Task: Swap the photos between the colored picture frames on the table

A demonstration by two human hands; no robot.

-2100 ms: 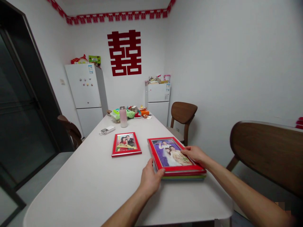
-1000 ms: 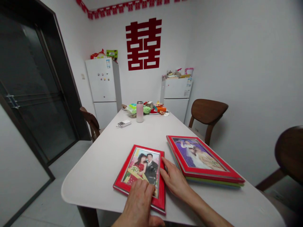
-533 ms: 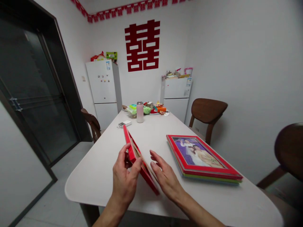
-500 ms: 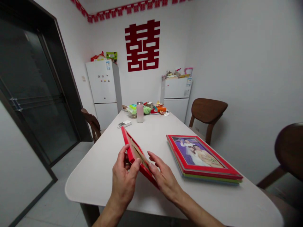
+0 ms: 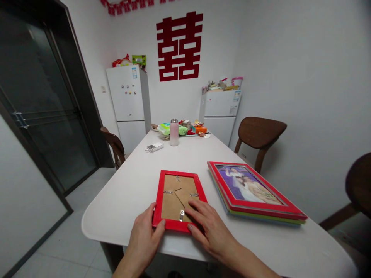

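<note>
A red picture frame [image 5: 159, 197] lies back side up on the table in front of me. Its brown backing [image 5: 171, 206] has several metal clips at the sides and a thin stand leg or slit across the middle. My left hand [image 5: 145, 231] holds the lower left corner, thumb on the near edge and fingers along the left side. At the lower right, my right hand [image 5: 211, 229] grips the frame, its thumb on the near edge and its fingertips over the backing by the bottom clip. That hand hides the lower right corner.
To the right lies a stack of frames, topped by a red-bordered photo [image 5: 246, 185]. Farther back on the white table [image 5: 121, 208] are a pink bottle [image 5: 174, 133], a small white device [image 5: 154, 147] and a pile of packets [image 5: 166, 129]. Wooden chairs [image 5: 261, 131] flank the table.
The picture frame has gone from tilted up in both hands to flat on the table, its backing now facing up. My right fingers have moved onto the backing. The view has shifted slightly.
</note>
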